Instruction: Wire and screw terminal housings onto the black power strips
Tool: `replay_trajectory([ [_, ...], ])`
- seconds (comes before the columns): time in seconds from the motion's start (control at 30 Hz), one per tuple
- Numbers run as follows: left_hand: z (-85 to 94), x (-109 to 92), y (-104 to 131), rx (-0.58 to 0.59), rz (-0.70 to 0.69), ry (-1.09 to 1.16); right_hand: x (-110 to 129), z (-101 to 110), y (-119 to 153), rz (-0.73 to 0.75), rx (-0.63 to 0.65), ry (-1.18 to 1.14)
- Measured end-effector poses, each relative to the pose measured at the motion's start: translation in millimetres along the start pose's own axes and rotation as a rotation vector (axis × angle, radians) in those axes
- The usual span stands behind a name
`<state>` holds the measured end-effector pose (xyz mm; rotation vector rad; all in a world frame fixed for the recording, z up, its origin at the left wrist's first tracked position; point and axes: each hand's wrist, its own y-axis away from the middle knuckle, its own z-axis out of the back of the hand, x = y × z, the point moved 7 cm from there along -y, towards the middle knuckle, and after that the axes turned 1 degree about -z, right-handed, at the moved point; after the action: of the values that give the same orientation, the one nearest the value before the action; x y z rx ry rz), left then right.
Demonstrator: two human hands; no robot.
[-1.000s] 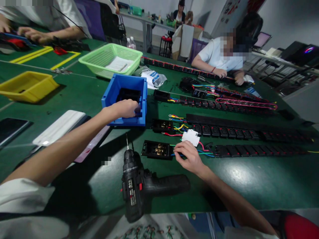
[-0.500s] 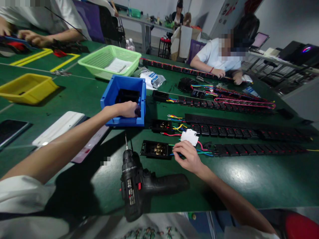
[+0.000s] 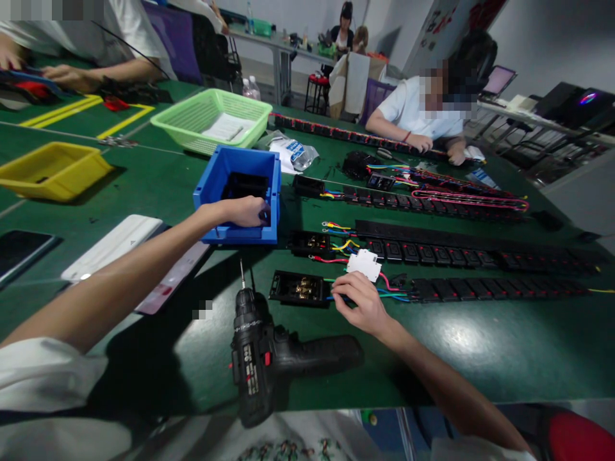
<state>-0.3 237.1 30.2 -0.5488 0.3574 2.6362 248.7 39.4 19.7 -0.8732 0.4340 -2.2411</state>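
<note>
My left hand (image 3: 247,210) reaches into the blue bin (image 3: 237,235), its fingers curled down against a dark part near the right wall. What the fingertips hold is partly hidden. My right hand (image 3: 362,304) is closed in a pinch on the green and blue wires (image 3: 330,296) just right of a black terminal box (image 3: 295,288) with brass contacts. A white circuit breaker (image 3: 365,262) with red wires lies just behind the right knuckles. The wires lead on to a long black socket strip (image 3: 480,289).
A cordless drill (image 3: 252,365) lies in front of the terminal box. Behind are more socket strips (image 3: 432,253), a green basket (image 3: 185,128) and a yellow bin (image 3: 52,182). Phones (image 3: 24,253) lie at left. Co-workers sit across the table, one handling a strip (image 3: 346,131).
Both hands stay in nearly the same places. The left fingers have shifted very slightly around the dark part in the bin.
</note>
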Motion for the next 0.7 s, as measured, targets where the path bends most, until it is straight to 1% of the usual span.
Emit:
replay_trajectory([
  [0.1, 5.4, -4.8, 3.4, 0.029, -0.079, -0.014, 0.0, 0.0, 0.6, -0.003, 0.001, -0.001],
  [0.2, 19.4, -4.3, 10.4, -0.001, -0.113, -0.026, -0.1, -0.1, 1.3, -0.006, 0.0, -0.001],
  [0.27, 28.0, -7.7, 20.9, -0.018, -0.136, -0.001, -0.2, 0.0, 1.6, -0.006, -0.003, -0.003],
  [0.3, 30.6, -12.1, 28.0, -0.026, -0.15, 0.034, -0.3, 0.0, 1.6, -0.005, -0.004, -0.006],
  [0.37, 30.5, -25.5, 44.5, -0.038, -0.168, 0.276, 0.2, 0.3, 1.5, 0.007, -0.012, -0.019],
  [0.43, 17.4, -46.9, 61.0, 0.003, -0.198, 0.554, 1.0, 1.4, 1.3, 0.026, -0.031, -0.037],
  [0.47, 6.6, -59.4, 68.1, 0.037, -0.21, 0.668, 1.4, 2.1, 1.2, 0.036, -0.043, -0.045],
  [0.5, -6.1, -72.5, 74.4, 0.077, -0.223, 0.744, 2.0, 2.8, 1.1, 0.044, -0.055, -0.051],
  [0.57, -32.2, -94.8, 84.1, 0.13, -0.227, 0.807, 3.2, 3.9, 1.1, 0.053, -0.07, -0.052],
  [0.6, -41.8, -103.1, 88.0, 0.112, -0.23, 0.8, 4.1, 4.0, 1.4, 0.056, -0.071, -0.049],
  [0.63, -46.2, -109.3, 91.9, 0.038, -0.248, 0.766, 5.5, 3.9, 1.9, 0.059, -0.07, -0.047],
  [0.7, -49.9, -119.8, 102.8, -0.102, -0.307, 0.616, 10.1, 3.0, 3.9, 0.079, -0.06, -0.05],
])
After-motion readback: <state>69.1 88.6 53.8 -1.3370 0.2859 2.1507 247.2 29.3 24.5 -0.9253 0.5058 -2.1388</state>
